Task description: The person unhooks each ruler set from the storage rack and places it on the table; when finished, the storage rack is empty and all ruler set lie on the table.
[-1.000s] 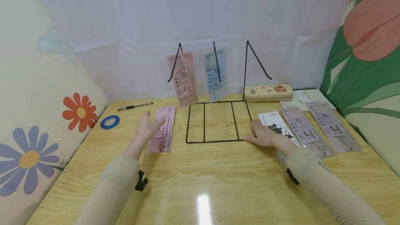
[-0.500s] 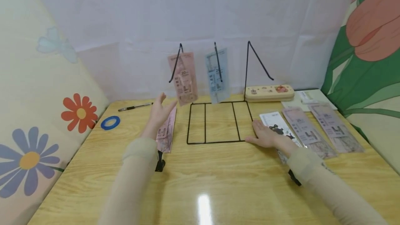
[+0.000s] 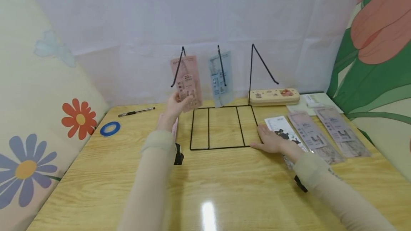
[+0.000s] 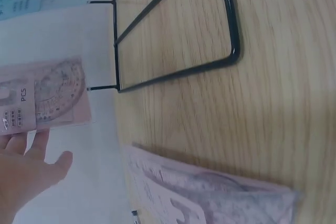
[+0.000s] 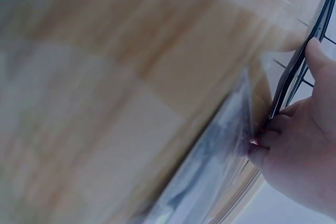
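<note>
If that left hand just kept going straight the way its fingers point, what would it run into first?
Most likely the hanging pink packet: the left hand is right at its lower left edge. Whether the fingertips touch it or would slip behind, toward the white cloth, is hard to tell.

Left hand (image 3: 174, 108) right at the hanging pink packet (image 3: 189, 70), right hand (image 3: 271, 142) resting at the black rack's (image 3: 209, 131) near corner! A blue packet (image 3: 218, 86) hangs from the middle hook (image 3: 222, 66).
</note>
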The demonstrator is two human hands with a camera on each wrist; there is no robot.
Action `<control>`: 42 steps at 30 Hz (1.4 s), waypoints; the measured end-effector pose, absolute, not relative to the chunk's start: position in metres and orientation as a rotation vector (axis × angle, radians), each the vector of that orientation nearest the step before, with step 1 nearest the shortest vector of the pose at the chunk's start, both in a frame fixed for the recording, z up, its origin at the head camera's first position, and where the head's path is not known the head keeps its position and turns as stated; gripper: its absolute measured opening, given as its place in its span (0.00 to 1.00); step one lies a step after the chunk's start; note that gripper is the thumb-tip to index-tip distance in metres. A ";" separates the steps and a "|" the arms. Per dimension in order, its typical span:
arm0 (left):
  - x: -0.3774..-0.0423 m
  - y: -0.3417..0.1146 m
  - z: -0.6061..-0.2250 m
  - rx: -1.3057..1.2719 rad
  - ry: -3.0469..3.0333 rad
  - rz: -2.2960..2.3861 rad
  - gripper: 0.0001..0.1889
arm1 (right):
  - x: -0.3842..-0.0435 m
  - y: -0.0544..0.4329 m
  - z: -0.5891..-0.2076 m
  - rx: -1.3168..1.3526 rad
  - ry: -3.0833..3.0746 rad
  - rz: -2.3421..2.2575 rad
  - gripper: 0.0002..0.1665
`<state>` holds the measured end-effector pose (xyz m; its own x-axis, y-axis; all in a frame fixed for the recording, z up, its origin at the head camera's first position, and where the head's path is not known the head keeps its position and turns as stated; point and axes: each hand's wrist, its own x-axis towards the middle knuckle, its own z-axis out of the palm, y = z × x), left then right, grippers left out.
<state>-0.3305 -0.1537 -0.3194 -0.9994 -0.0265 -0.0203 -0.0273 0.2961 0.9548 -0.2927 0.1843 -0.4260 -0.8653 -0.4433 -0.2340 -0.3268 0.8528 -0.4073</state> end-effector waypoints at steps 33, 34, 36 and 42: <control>-0.244 -0.165 -0.376 0.263 2.640 1.690 0.19 | -0.290 0.184 -0.423 -0.592 2.704 -0.491 0.53; -0.238 -0.166 -0.377 0.295 2.625 1.705 0.19 | -0.290 0.184 -0.423 -0.590 2.704 -0.490 0.53; -0.225 -0.169 -0.379 0.331 2.609 1.726 0.18 | -0.290 0.184 -0.423 -0.595 2.701 -0.491 0.53; -0.191 -0.180 -0.381 0.396 2.593 1.810 0.15 | -0.290 0.183 -0.423 -0.613 2.709 -0.479 0.53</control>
